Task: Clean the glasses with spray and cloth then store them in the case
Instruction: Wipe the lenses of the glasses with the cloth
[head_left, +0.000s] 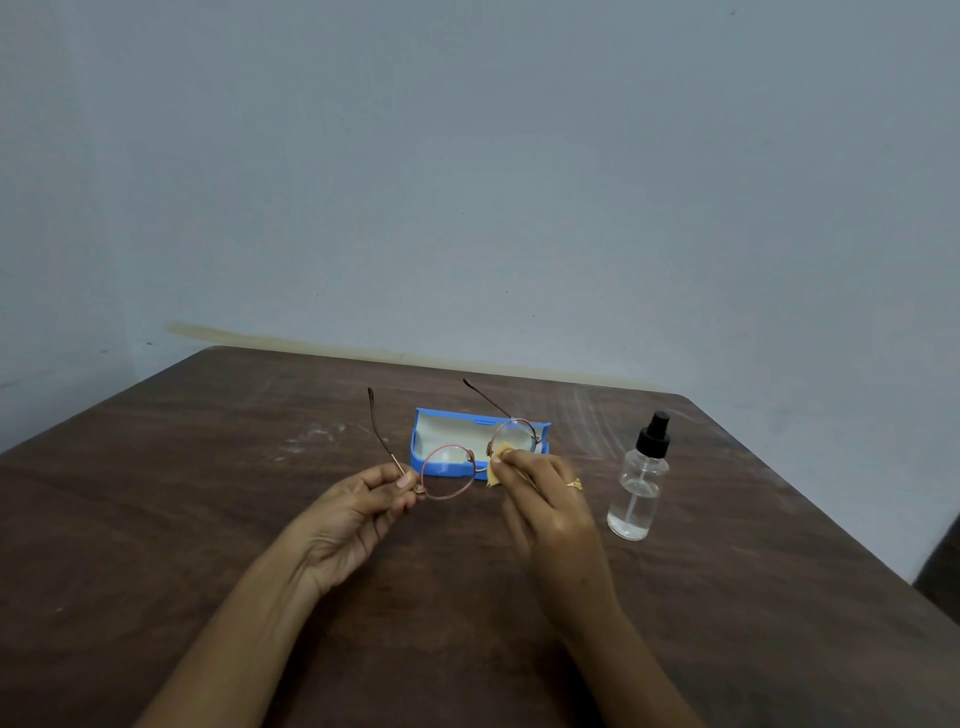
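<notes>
Left hand (353, 514) pinches glasses (448, 470) at the hinge for steadiness while right hand (550, 504) pinches cloth (493, 482) against a lens; open case (415, 457) at 12 o'clock, bottle (636, 493) at 3.

Thin metal glasses (448, 478), clear glass bottle (637, 499), matt scuffed wooden table (208, 467).

Counting one pair of glasses (448, 477), carrying two round lenses (514, 434) and two temple arms (384, 444). One blue case (441, 470) is lying open at the far side. One clear spray bottle (639, 488) is standing at right. One yellow cloth (501, 451) is showing, mostly hiding under fingers. Two hands are working: one left hand (353, 514), one right hand (550, 509). One ring (574, 485) is sitting on the right hand. One brown bench (208, 493) is carrying everything.
</notes>
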